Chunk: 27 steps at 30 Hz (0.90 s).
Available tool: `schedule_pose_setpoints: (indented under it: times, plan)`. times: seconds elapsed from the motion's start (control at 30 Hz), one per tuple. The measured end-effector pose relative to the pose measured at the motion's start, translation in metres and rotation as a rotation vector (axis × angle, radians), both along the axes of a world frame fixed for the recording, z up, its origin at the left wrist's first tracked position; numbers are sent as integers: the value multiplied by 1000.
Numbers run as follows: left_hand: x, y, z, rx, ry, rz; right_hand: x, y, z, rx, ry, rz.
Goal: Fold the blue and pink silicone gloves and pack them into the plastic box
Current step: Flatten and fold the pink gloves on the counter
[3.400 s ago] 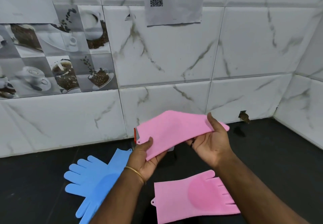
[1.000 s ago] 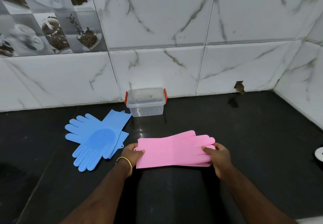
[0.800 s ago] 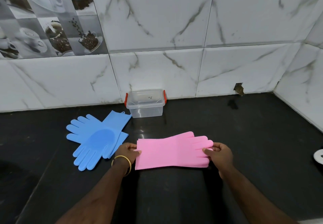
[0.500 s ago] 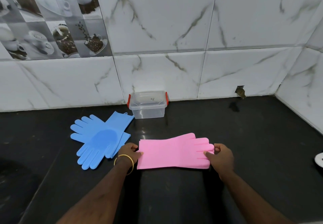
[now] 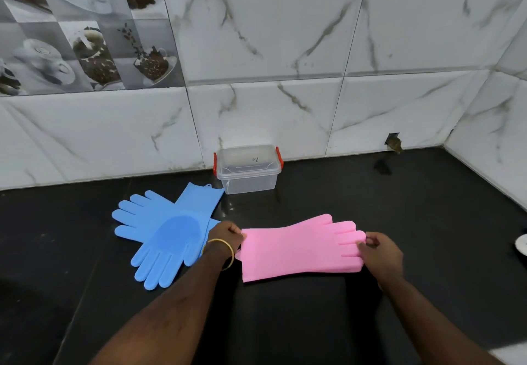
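Note:
Two pink silicone gloves (image 5: 296,247) lie stacked flat on the black counter, cuffs to the left and fingers to the right. My left hand (image 5: 226,235) pinches the cuff edge. My right hand (image 5: 380,253) pinches the fingertips. Two blue silicone gloves (image 5: 168,230) lie crossed on the counter to the left, touching my left wrist area. The clear plastic box (image 5: 247,169) with red clips stands shut with its lid on against the wall, behind the gloves.
The black counter (image 5: 427,222) runs to a marble-tiled wall at the back and right. A small hole in the wall (image 5: 393,142) sits at the back right. A white round object (image 5: 522,245) shows at the right edge.
I held one pink glove up in the air, and now it lies on top of the other pink glove on the counter. My hands hold the two ends of the stack.

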<state>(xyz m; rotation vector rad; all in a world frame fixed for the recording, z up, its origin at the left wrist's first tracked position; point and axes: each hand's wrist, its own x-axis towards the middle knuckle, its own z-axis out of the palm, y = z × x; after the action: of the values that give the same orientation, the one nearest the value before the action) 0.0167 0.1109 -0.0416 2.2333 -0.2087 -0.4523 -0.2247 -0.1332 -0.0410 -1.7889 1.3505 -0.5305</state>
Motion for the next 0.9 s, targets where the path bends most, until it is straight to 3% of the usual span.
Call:
schedule_pose_setpoints:
  times: [0.27,0.6,0.9]
  plan:
    - [2,-4,7,-103,37,-5,-3,0,-3,77,-22,-2]
    - [7,-9,12,-56,145,-61,-15,-8,2,115,-49,100]
    - [10,-19,-3,43,21,-49,-19,-9,2,132,5,146]
